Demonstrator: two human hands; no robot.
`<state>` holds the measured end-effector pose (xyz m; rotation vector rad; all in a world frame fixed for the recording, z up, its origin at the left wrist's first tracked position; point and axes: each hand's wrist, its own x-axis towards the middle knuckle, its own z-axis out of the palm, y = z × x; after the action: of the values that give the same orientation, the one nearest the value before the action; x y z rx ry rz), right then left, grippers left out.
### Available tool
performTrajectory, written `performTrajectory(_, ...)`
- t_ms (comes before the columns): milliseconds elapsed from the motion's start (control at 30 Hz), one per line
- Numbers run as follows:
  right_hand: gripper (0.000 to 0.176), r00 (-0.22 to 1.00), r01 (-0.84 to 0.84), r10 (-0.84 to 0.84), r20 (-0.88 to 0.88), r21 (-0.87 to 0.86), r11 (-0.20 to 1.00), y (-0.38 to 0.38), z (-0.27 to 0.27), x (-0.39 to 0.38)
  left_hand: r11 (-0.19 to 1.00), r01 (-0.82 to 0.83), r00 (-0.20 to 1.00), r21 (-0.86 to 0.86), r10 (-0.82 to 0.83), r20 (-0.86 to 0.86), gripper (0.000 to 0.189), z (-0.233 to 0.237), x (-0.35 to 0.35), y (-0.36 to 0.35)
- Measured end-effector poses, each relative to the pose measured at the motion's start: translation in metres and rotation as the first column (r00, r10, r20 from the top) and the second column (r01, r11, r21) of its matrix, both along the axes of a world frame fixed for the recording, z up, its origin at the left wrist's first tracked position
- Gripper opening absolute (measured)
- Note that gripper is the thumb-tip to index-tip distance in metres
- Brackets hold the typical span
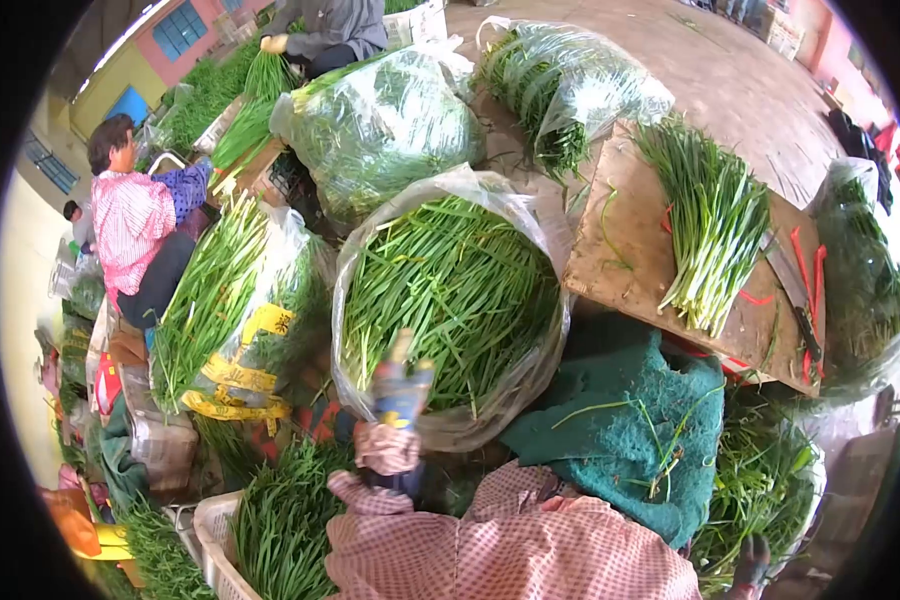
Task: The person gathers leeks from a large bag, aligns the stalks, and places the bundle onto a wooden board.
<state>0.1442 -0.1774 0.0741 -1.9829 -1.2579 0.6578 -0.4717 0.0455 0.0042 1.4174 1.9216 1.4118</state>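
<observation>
My left hand (402, 392), in a blue and yellow glove, is over the near rim of a clear plastic bag (555, 350) full of cut green stalks (450, 290). Its fingers are slightly blurred but look apart, and I see nothing held. At the bottom right edge, my right hand (753, 560) shows as a small dark shape beside loose greens (760, 480); its grip cannot be made out. A bundle of green stalks with white ends (705, 225) lies on a wooden board (610, 240), with a knife (792, 290) and red ties (818, 280) at its right.
A teal cloth (620, 420) covers my lap area. Filled plastic bags (385, 130) stand beyond the open one. More greens lie at left beside yellow tape (240, 375) and in a white crate (220, 530). Two people (135, 220) (335, 35) work nearby.
</observation>
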Motion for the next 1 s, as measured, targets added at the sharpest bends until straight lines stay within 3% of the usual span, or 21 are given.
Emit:
performTrajectory(33, 0.028, 0.988, -0.08, 0.068, 0.138, 0.084, 0.993, 0.041, 0.027, -0.051, 0.996, -0.061, 0.998, -0.07, 0.06, -0.013, 0.051, 0.01, -0.019, -0.002)
performTrajectory(67, 0.031, 0.972, 0.161, -0.147, -0.181, 0.065, 0.985, 0.052, -0.04, 0.01, 0.981, -0.127, 0.992, -0.143, 0.124, -0.03, 0.05, 0.016, -0.028, -0.003)
performTrajectory(100, 0.032, 0.996, 0.01, -0.01, 0.089, -0.001, 1.0, 0.102, -0.011, -0.04, 0.982, -0.129, 0.991, -0.141, 0.125, -0.035, 0.05, 0.017, -0.029, 0.002)
performTrajectory(133, 0.036, 0.949, -0.188, 0.158, 0.274, 0.089, 0.978, 0.146, 0.014, -0.086, 0.99, -0.079, 0.996, -0.113, 0.075, -0.041, 0.051, 0.017, -0.03, 0.013)
performTrajectory(200, 0.039, 0.897, -0.432, 0.409, 0.17, 0.135, 0.892, 0.21, 0.027, -0.148, 0.998, 0.065, 0.989, -0.017, -0.067, -0.135, 0.052, 0.0, -0.027, 0.046)
performTrajectory(233, 0.042, 0.796, -0.599, 0.539, 0.277, 0.228, 0.768, 0.237, 0.045, -0.189, 0.98, 0.073, 0.992, -0.186, -0.091, -0.09, 0.053, 0.028, 0.001, 0.061)
performTrajectory(267, 0.047, 0.739, -0.674, 0.611, 0.285, 0.293, 0.678, 0.262, 0.055, -0.229, 0.967, 0.108, 0.955, -0.233, -0.166, -0.247, 0.056, 0.035, 0.017, 0.078)
performTrajectory(300, 0.057, 0.648, -0.752, 0.662, 0.377, 0.456, 0.476, 0.289, 0.042, -0.256, 0.956, 0.125, 0.91, -0.264, -0.217, -0.353, 0.066, 0.024, 0.028, 0.097)
performTrajectory(333, 0.065, 0.572, -0.819, 0.685, 0.451, 0.363, 0.445, 0.308, 0.037, -0.279, 0.924, 0.082, 0.846, -0.375, -0.263, -0.464, 0.075, 0.006, 0.036, 0.116)
performTrajectory(400, 0.073, 0.502, -0.862, 0.727, 0.468, 0.205, 0.463, 0.339, 0.038, -0.329, 0.893, -0.013, 0.755, -0.451, -0.287, -0.589, 0.084, 0.013, 0.064, 0.133)
performTrajectory(500, 0.077, 0.522, -0.847, 0.706, 0.479, 0.19, 0.497, 0.383, 0.017, -0.386, 0.839, -0.106, 0.692, -0.533, -0.323, -0.646, 0.092, -0.01, 0.075, 0.149)
performTrajectory(600, 0.084, 0.465, -0.837, 0.58, 0.669, 0.119, 0.534, 0.428, -0.01, -0.422, 0.723, -0.186, 0.543, -0.666, -0.489, -0.682, 0.09, -0.051, 0.067, 0.146)
performTrajectory(667, 0.089, 0.298, -0.773, 0.385, 0.874, -0.016, 0.634, 0.455, -0.025, -0.433, 0.809, -0.201, 0.331, -0.552, -0.475, -0.816, 0.075, -0.093, 0.066, 0.137)
performTrajectory(700, 0.089, 0.296, -0.77, 0.392, 0.871, -0.026, 0.638, 0.465, -0.028, -0.436, 0.904, -0.252, 0.123, -0.344, -0.323, -0.938, 0.065, -0.128, 0.062, 0.135)
performTrajectory(767, 0.073, 0.261, -0.661, 0.651, 0.712, -0.36, 0.659, 0.483, -0.033, -0.44, 0.907, -0.221, 0.204, -0.359, -0.316, -0.926, 0.063, -0.129, 0.062, 0.136)
performTrajectory(800, 0.073, 0.261, -0.652, 0.659, 0.706, -0.374, 0.659, 0.49, -0.037, -0.44, 0.912, -0.196, 0.285, -0.361, -0.299, -0.91, 0.063, -0.127, 0.064, 0.135)
performTrajectory(833, 0.055, 0.41, -0.67, 0.673, 0.616, -0.297, 0.68, 0.497, -0.043, -0.438, 0.866, -0.1, 0.492, -0.49, -0.385, -0.781, 0.064, -0.107, 0.064, 0.135)
performTrajectory(867, 0.039, 0.544, -0.671, 0.67, 0.505, -0.218, 0.709, 0.505, -0.047, -0.435, 0.86, -0.087, 0.498, -0.504, -0.4, -0.769, 0.064, -0.102, 0.062, 0.135)
performTrajectory(933, 0.014, 0.799, -0.6, 0.595, 0.084, 0.171, 0.781, 0.53, -0.051, -0.423, 0.859, -0.099, 0.438, -0.502, -0.416, -0.797, 0.085, -0.091, 0.057, 0.137)
performTrajectory(967, 0.011, 0.695, -0.461, 0.465, -0.549, 0.157, 0.873, 0.533, -0.039, -0.412, 0.809, -0.01, 0.554, -0.588, -0.485, -0.676, 0.083, -0.076, 0.056, 0.135)
performTrajectory(1000, 0.013, 0.791, -0.371, 0.449, -0.414, 0.258, 0.892, 0.532, -0.022, -0.415, 0.804, -0.005, 0.557, -0.595, -0.492, -0.669, 0.083, -0.076, 0.057, 0.134)
